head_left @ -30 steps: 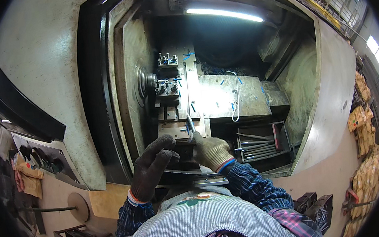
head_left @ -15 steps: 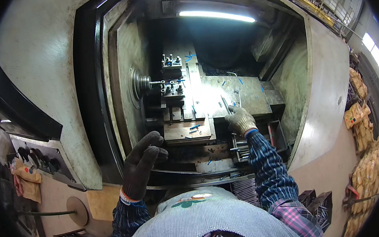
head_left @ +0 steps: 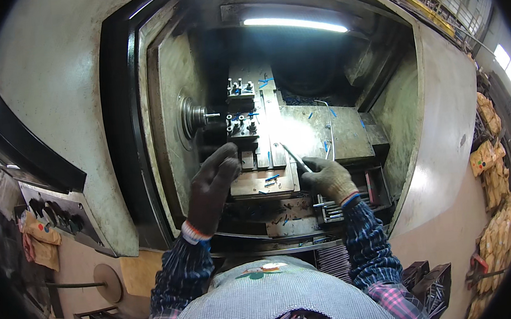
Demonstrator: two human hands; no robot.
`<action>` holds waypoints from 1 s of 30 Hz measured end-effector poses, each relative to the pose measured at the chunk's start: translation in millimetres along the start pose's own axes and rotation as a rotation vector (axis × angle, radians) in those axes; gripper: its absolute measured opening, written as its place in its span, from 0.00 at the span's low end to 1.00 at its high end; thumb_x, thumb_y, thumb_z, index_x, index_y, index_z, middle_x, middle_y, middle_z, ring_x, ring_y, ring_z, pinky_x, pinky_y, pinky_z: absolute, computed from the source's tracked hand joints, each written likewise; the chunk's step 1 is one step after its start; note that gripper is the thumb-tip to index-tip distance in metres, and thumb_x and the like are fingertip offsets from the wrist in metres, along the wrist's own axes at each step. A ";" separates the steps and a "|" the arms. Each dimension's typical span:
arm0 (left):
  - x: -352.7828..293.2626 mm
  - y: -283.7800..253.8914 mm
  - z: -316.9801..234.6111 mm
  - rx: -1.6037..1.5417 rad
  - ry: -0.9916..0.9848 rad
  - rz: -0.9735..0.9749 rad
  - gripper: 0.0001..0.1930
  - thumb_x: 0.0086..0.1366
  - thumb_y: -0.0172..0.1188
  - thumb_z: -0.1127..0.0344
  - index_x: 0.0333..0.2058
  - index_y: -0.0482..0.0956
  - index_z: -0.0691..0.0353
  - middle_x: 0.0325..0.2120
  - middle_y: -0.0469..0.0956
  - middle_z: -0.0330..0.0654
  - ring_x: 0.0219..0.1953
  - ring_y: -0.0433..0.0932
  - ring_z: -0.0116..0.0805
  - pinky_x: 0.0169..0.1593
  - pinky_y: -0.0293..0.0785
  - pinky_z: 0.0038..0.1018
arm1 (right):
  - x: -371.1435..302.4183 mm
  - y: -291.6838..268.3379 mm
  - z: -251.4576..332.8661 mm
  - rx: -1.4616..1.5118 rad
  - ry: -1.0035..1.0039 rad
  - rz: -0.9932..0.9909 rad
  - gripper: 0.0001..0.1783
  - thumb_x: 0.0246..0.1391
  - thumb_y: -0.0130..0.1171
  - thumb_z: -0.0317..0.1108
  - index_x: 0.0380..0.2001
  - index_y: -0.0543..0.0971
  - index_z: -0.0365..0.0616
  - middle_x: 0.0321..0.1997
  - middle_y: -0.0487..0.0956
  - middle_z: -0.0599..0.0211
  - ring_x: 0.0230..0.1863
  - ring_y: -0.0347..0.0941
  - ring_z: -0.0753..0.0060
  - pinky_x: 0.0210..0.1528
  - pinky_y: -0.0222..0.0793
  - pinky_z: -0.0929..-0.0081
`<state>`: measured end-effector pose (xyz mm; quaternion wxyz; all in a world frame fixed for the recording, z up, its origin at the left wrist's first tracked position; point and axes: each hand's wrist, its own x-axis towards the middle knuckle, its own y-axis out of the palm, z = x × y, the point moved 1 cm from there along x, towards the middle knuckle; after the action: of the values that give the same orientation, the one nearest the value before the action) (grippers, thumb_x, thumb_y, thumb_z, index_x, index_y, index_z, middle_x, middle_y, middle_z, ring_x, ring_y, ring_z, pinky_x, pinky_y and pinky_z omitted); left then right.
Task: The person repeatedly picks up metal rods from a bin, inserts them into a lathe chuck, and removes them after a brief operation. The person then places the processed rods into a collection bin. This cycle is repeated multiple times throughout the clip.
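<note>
My left hand [head_left: 212,184], in a dark glove, is raised in front of the slide at the machine's left. Its fingers are stretched out and hold nothing I can see. In a pale knit glove, my right hand [head_left: 331,179] grips a slim metal rod [head_left: 294,156] that slants up and left over the slide. Beyond my left hand stand a front tool holder [head_left: 242,126] and a back one [head_left: 240,88], both with upright bolts. Facing them is the lathe chuck [head_left: 193,117], with a short thin piece sticking out.
Blue chips [head_left: 272,178] lie scattered over the slide. A thin bent pipe [head_left: 330,131] rises right of the rod. Below my right hand sits a tray [head_left: 375,187] beside several metal rods [head_left: 332,212]. A lamp [head_left: 296,25] lights the enclosure from the back.
My left hand has moved up and right toward the slide. My right hand has drawn slightly nearer, the rod now pointing further left. The slide with the tool holders has shifted right, away from the chuck.
</note>
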<state>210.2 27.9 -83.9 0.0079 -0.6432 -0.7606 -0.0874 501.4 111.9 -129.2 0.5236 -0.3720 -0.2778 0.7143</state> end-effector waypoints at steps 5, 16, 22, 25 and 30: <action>83.6 48.2 23.9 0.501 0.263 0.053 0.25 0.76 0.58 0.51 0.60 0.78 0.66 0.46 0.83 0.47 0.47 0.82 0.34 0.55 0.76 0.28 | -9.5 35.1 37.0 -0.305 -0.069 -0.050 0.17 0.62 0.54 0.42 0.51 0.82 0.53 0.41 0.88 0.56 0.42 0.86 0.51 0.48 0.82 0.53; 280.0 -23.7 100.6 1.717 -0.073 0.005 0.25 0.69 0.54 0.47 0.59 0.81 0.49 0.70 0.68 0.48 0.74 0.57 0.62 0.73 0.36 0.73 | -113.7 32.7 2.9 -0.108 -0.038 0.068 0.26 0.61 0.59 0.51 0.62 0.79 0.61 0.23 0.83 0.57 0.27 0.84 0.58 0.33 0.82 0.55; 339.3 -37.4 171.2 2.203 -0.310 0.422 0.27 0.70 0.59 0.38 0.57 0.85 0.49 0.63 0.79 0.36 0.67 0.75 0.41 0.72 0.62 0.57 | -125.1 77.7 -66.3 0.074 0.138 -0.029 0.34 0.60 0.60 0.60 0.70 0.72 0.76 0.48 0.87 0.56 0.48 0.85 0.50 0.57 0.80 0.57; 388.0 -67.8 194.4 1.841 -0.205 0.546 0.21 0.64 0.69 0.47 0.50 0.89 0.53 0.54 0.86 0.39 0.54 0.85 0.45 0.60 0.78 0.52 | -104.8 102.1 -72.6 -0.062 0.170 0.080 0.35 0.63 0.55 0.63 0.73 0.68 0.76 0.51 0.86 0.51 0.52 0.83 0.44 0.60 0.77 0.53; 334.2 100.3 178.3 1.823 0.177 0.893 0.16 0.67 0.61 0.58 0.48 0.88 0.58 0.50 0.87 0.44 0.51 0.87 0.42 0.49 0.84 0.42 | -95.7 132.8 -100.4 -0.007 0.207 0.109 0.34 0.65 0.53 0.64 0.72 0.69 0.73 0.55 0.85 0.51 0.55 0.82 0.44 0.60 0.76 0.52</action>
<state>268.7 395.7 -205.5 0.5830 -0.6086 -0.2248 0.4890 528.9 -18.2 -267.8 0.5088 -0.4601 -0.2038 0.6984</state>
